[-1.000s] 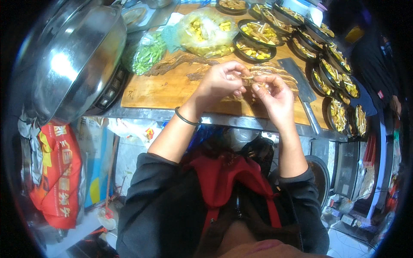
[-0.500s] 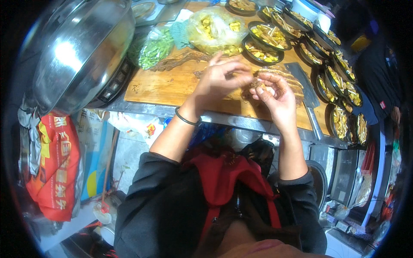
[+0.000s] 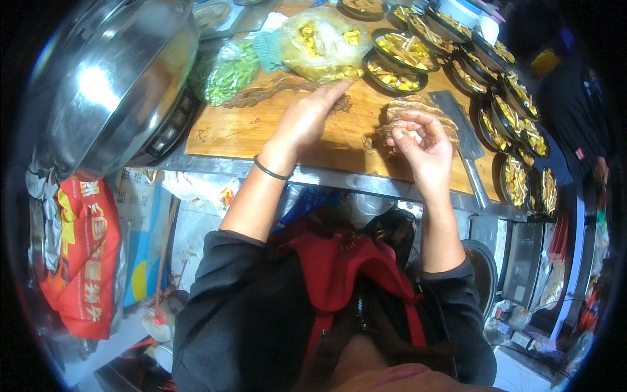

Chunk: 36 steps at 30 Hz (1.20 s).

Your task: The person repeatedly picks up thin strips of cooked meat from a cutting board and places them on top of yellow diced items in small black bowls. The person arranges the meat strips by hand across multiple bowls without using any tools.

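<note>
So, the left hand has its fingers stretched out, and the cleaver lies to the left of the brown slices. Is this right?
Not fully: the head view shows the cleaver to the right of the brown slices. The left hand does have its fingers stretched out.

Sliced meat point(image 3: 417, 104), right of the frame's centre and somewhat above its middle. Lies in a close, overlapping row of long slices, brown at the rims with paler bands between; partly hidden along the lower side, ragged and darker toward the left end. Dark brown scraps point(image 3: 343, 103), loose and crumbly, in a small patch at upper centre, apart from the slices. Dark meat strip point(image 3: 268, 90), long and rough-edged, stretched out flat at upper left of centre. Too blurred for finer texture.
</note>
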Motion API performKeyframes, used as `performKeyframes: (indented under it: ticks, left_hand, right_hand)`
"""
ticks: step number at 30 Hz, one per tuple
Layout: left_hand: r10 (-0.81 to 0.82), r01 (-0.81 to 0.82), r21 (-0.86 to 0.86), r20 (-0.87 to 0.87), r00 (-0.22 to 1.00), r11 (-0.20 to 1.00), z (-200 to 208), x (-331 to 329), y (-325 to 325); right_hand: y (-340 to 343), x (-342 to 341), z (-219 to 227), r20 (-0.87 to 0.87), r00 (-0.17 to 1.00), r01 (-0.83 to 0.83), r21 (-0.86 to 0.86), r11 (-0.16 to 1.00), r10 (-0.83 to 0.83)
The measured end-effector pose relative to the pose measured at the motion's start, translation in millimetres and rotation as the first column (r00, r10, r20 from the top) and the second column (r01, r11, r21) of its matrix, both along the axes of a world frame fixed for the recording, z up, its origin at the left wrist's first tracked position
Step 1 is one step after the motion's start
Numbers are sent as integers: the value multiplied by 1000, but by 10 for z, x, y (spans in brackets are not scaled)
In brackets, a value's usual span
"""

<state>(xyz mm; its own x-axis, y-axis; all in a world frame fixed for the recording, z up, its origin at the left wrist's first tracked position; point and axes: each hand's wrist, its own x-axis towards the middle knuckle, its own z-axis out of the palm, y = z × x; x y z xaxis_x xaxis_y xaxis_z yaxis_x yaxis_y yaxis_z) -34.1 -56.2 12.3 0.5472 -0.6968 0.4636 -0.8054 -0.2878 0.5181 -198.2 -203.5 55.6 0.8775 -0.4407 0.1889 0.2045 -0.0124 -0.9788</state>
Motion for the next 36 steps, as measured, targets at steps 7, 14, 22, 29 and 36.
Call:
performKeyframes:
  ticks: [7,14,22,29,36]
  left_hand:
    - [33,-26,-31,261,965,999,64,-73,-12]
    - [-528,304,-431,-679,510,849,47,-446,-12]
    - [-478,256,-404,-745,466,878,12,-684,-323]
    - [-294,104,-301,-704,647,948,120,-842,-537]
    - [-177,88,-231,-399,900,969,67,-856,-593]
  right_hand:
    - [158,77,-48,196,975,-120,92,989,100]
    - [177,-70,-35,25,997,74,-215,974,-70]
    - [-81,-519,-319,-80,966,229,-165,959,-244]
    - [-204,-556,-330,53,897,410,-469,782,-439]
    - [-266,-382,-125,167,889,394,-751,529,-425]
